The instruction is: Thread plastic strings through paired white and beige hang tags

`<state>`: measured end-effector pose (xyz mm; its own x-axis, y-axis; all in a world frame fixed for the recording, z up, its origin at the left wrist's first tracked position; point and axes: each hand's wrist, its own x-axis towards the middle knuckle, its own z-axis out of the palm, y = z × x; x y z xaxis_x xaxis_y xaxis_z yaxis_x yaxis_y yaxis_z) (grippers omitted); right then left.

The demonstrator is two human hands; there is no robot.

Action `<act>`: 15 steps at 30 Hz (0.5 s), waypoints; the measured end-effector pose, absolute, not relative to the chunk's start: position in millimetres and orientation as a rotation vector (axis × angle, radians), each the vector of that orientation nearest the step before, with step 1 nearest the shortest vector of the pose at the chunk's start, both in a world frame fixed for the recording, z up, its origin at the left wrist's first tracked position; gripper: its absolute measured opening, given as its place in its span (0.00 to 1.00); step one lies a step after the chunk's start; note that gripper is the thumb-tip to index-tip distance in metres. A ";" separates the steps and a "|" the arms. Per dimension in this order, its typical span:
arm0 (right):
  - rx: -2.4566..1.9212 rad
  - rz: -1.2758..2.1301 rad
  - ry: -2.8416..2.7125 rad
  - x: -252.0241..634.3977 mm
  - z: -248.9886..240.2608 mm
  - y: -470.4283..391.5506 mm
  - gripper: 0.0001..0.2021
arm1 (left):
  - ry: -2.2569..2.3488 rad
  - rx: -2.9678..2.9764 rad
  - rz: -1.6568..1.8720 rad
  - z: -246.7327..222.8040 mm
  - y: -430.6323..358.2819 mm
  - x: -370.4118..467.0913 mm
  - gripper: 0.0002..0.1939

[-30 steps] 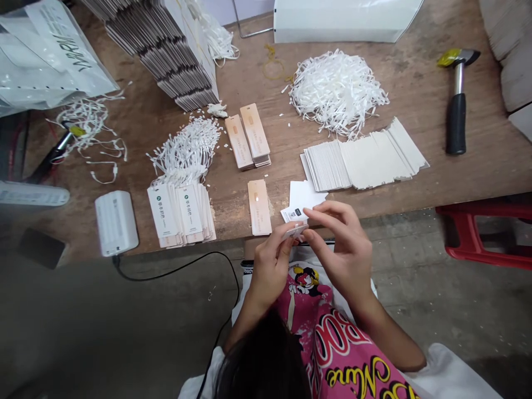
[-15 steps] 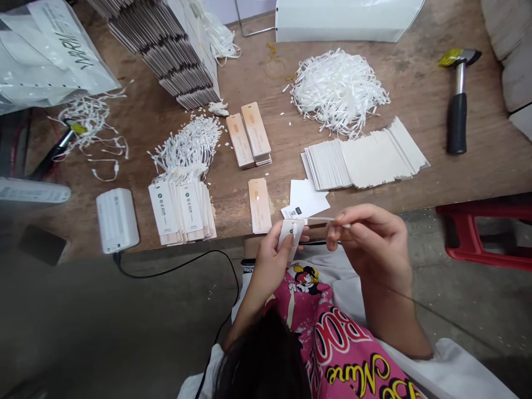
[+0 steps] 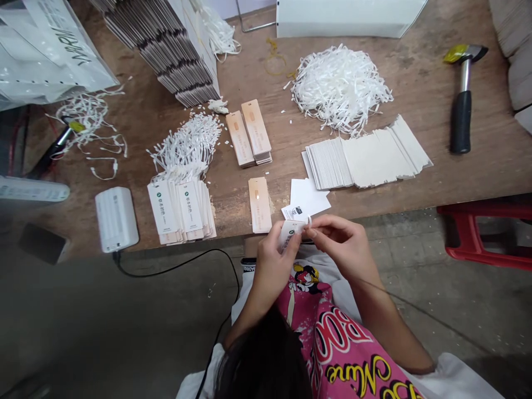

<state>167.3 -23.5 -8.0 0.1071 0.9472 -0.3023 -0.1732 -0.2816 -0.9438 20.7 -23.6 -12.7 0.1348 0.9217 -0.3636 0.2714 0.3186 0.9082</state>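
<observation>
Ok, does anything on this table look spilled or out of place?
Tiny white bits lie scattered on the brown wooden table near the fanned white strings, like stray litter, and what looks like another sits on the lone peach rectangular card.

Top: short-sleeved by the look, pink front panel, white at the sides, loose white sleeves. Print: big red lettering, white/black outlines; yellow "Mine" lettering outlined black; cartoon figure in black, yellow, red toward the hem. Hair at bottom edge. Left hand, right hand bare, forearms too.
</observation>
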 end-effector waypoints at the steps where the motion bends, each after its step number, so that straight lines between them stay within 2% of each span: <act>1: -1.371 1.365 -0.856 166.1 -6.1 -22.8 0.04 | 1.432 1.227 0.670 -13.3 -24.2 21.1 0.11; 6: -1.334 1.353 -0.978 164.5 -3.0 -21.6 0.02 | 1.539 1.404 0.623 -11.5 -26.9 21.6 0.11; 11: -1.368 1.116 -1.271 164.5 -5.8 -21.5 0.03 | 1.598 1.537 0.631 -7.3 -28.5 21.5 0.09; 15: -1.395 1.060 -1.384 164.4 -6.1 -22.7 0.04 | 1.638 1.616 0.639 -7.1 -29.1 21.9 0.07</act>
